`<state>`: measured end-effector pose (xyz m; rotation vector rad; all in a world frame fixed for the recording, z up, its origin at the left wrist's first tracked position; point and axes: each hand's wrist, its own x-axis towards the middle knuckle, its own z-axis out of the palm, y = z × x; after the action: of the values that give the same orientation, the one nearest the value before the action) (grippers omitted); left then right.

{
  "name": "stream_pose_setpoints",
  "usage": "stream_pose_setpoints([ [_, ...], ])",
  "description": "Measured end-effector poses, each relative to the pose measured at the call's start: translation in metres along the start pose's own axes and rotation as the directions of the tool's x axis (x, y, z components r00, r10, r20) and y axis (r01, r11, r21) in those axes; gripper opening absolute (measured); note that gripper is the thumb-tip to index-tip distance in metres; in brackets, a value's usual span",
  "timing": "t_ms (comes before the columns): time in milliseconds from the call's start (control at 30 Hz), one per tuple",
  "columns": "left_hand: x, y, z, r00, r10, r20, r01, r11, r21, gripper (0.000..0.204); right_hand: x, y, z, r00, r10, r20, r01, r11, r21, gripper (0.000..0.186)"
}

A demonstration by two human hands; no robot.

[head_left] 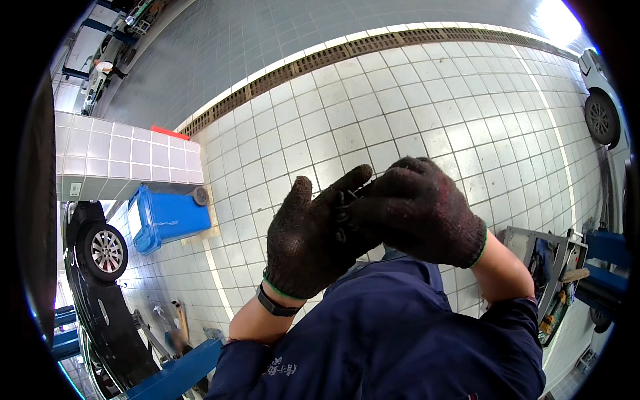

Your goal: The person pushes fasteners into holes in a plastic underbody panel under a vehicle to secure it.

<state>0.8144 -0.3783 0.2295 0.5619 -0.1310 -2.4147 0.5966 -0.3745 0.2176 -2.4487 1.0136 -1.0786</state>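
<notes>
Both my hands wear dark knitted work gloves with green-edged cuffs, and they meet in front of my body. My left hand [303,240] is turned palm up, thumb and fingers stretched out. Several small black pieces [343,215], resembling bolts or clips, rest in its palm; their exact kind is too dark to tell. Reaching across from the other side, my right hand [427,210] has its fingers bent and pressed together at these pieces. Whatever lies between its fingertips is hidden by the glove.
A blue wheeled bin [175,217] lies left, by a tiled pillar [133,150]. Beyond it is a black car [100,293]. A tool cart [543,267] and blue lift arm [603,267] stand right, below a light-coloured car [600,87]. A drain grate [300,65] crosses the tiled floor.
</notes>
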Motion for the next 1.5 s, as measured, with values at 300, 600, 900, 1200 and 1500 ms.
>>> stream_pose_setpoints([
  [300, 0.115, -0.002, 0.055, 0.997, -0.025, -0.072, 0.037, 0.983, 0.180, 0.057, 0.001, 0.100, -0.090, 0.996, -0.066, -0.062, 0.067, 0.998, 0.019, 0.029],
  [600, 0.223, 0.002, 0.091, 0.724, 0.232, 0.649, -0.411, -0.611, 0.677, 0.015, 0.012, 0.165, -0.143, 0.913, 0.085, -0.399, -0.154, 0.977, -0.144, 0.019],
  [900, 0.292, 0.084, 0.152, 0.985, -0.026, 0.171, -0.166, 0.130, 0.977, 0.024, 0.029, 0.224, -0.169, 0.911, 0.284, -0.300, -0.113, 0.869, 0.481, 0.017],
  [1200, 0.384, 0.123, 0.174, 0.989, -0.103, 0.105, -0.061, 0.358, 0.932, 0.022, 0.044, 0.288, -0.170, 0.768, 0.346, -0.539, -0.049, 0.870, 0.490, 0.020],
  [1500, 0.477, 0.099, 0.259, 0.924, -0.171, 0.343, -0.323, 0.138, 0.937, 0.029, 0.040, 0.350, -0.272, 0.726, 0.147, -0.672, 0.029, 0.970, 0.243, 0.021],
])
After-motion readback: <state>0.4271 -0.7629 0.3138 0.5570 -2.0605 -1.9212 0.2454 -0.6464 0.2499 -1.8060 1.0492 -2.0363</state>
